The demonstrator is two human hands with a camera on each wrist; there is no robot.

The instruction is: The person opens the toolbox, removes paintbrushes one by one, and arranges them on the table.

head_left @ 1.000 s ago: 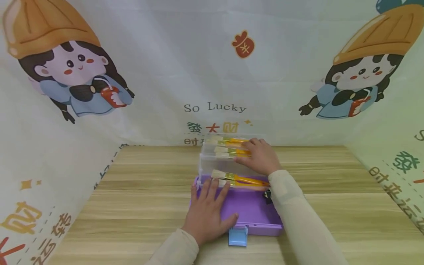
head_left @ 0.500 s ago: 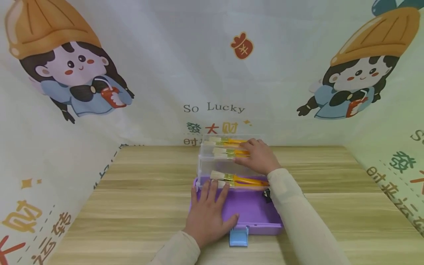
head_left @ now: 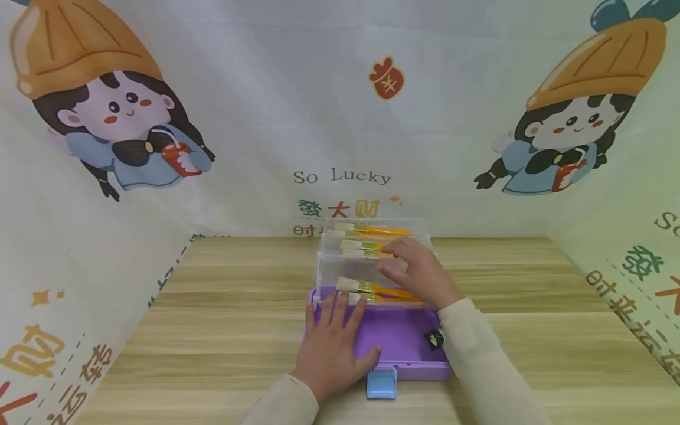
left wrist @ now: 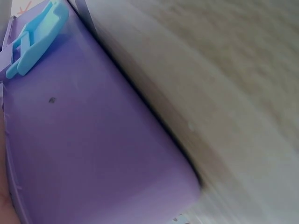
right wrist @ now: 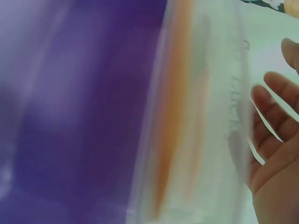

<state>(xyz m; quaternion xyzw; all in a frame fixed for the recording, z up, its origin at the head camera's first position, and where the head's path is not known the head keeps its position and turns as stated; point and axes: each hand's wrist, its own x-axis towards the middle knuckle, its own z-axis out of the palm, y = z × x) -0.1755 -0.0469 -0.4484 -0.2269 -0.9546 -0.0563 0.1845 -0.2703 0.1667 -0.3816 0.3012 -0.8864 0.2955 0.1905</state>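
Note:
A purple box point(head_left: 393, 333) lies opened on the table, its blue latch point(head_left: 381, 383) hanging at the front. Clear tiered trays point(head_left: 329, 271) rise at its back, with orange-handled paintbrushes on three levels: top brushes point(head_left: 372, 229), middle brushes point(head_left: 356, 245) and lower brushes point(head_left: 366, 288). My left hand point(head_left: 334, 348) rests with fingers spread over the box's left side, its fingertips by the lower bristles. Over the middle brushes' handles hovers my right hand point(head_left: 419, 268), fingers bent and apart. In the right wrist view this hand point(right wrist: 280, 140) holds nothing, beside the clear tray.
Toward the right end inside the box sits a small black object point(head_left: 434, 339). The wooden table point(head_left: 239, 307) extends on both sides. A printed cloth backdrop point(head_left: 265, 106) stands close behind the trays and along the sides.
My right hand has drawn back and down from the top brushes, so their handle ends now show. My left hand stays at its place on the box.

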